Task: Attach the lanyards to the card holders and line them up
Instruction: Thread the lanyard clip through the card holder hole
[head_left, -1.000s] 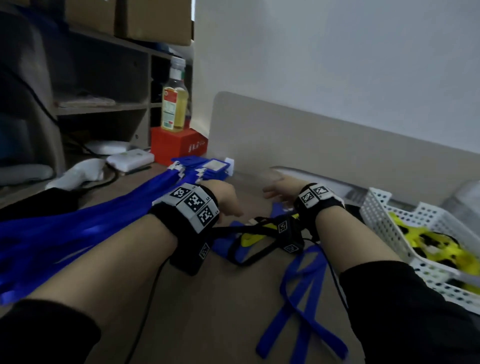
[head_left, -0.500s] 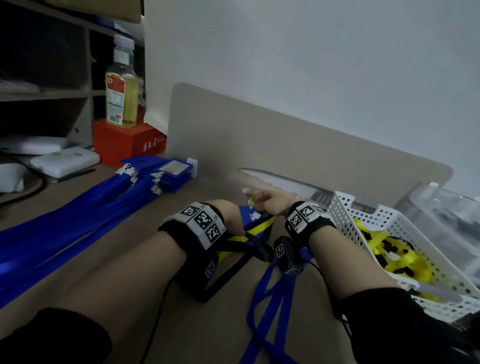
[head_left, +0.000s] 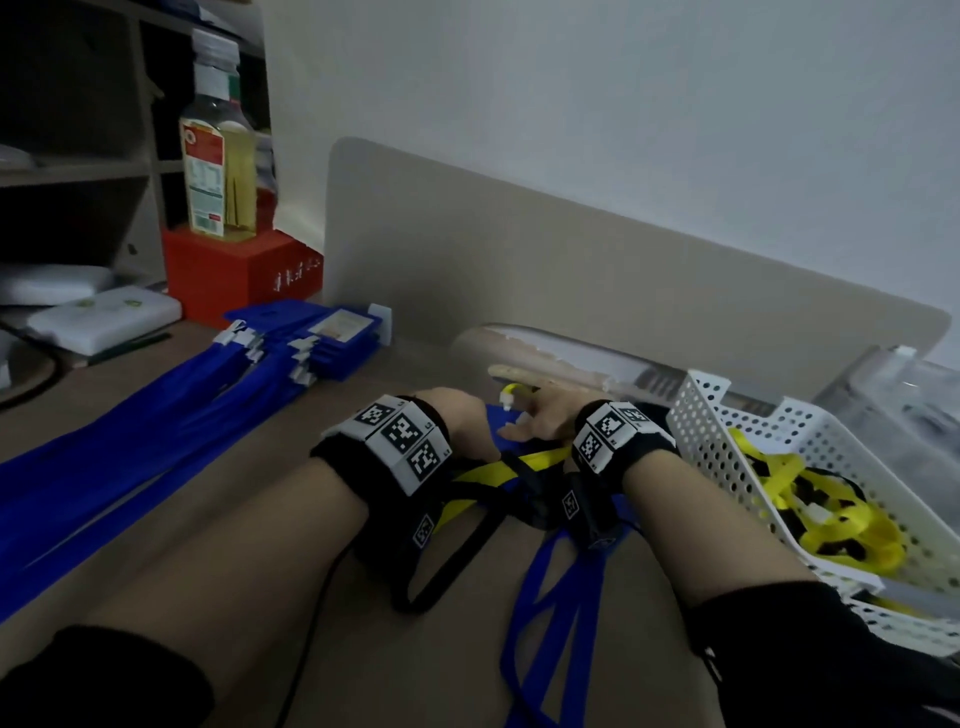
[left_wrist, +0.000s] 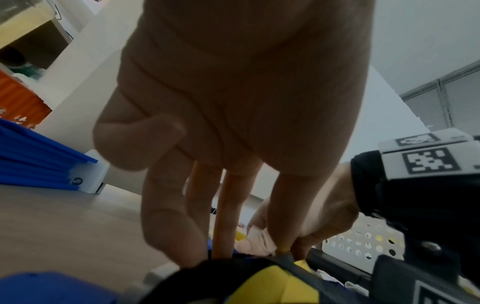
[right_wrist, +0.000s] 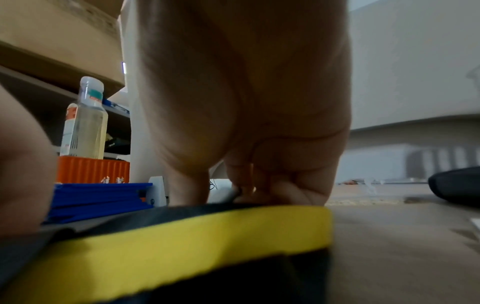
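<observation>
The yellow lanyard (head_left: 519, 460) is pinched by the right hand (head_left: 545, 418); the left hand (head_left: 457, 415), fingers extended, now presses the blue card holder (head_left: 498, 421) at frame centre, so clipping can begin.

Both hands (head_left: 540, 421) meet over a yellow lanyard (head_left: 485, 470).

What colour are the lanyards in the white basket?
Yellow lanyards with black patches, clearest in the head view.
</observation>
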